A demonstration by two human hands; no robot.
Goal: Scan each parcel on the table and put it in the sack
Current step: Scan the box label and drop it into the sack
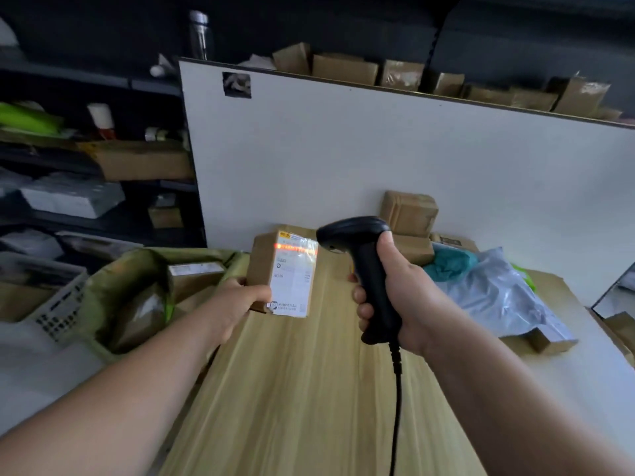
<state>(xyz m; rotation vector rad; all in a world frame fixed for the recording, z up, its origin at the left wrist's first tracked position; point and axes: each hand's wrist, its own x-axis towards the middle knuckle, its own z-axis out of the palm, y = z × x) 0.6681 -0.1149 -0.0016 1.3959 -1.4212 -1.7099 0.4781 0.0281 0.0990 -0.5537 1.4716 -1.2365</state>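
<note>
My left hand (237,304) grips a small brown cardboard parcel (271,266) by its lower left corner, holding it upright above the wooden table (309,389). Its white label faces me, and a red scan line glows across the label's top. My right hand (402,297) is wrapped around the handle of a black corded barcode scanner (360,255), whose head points left at the label. At the table's left edge sits the open green sack (113,290) with boxes inside. More parcels lie at the back right: brown boxes (409,214) and a grey plastic mailer (505,297).
A white board (412,159) stands upright behind the table, with brown boxes lined up behind its top edge. Dark shelves (86,187) on the left hold cartons and bags. A perforated white crate (51,297) sits left of the sack. The scanner cable hangs down toward me.
</note>
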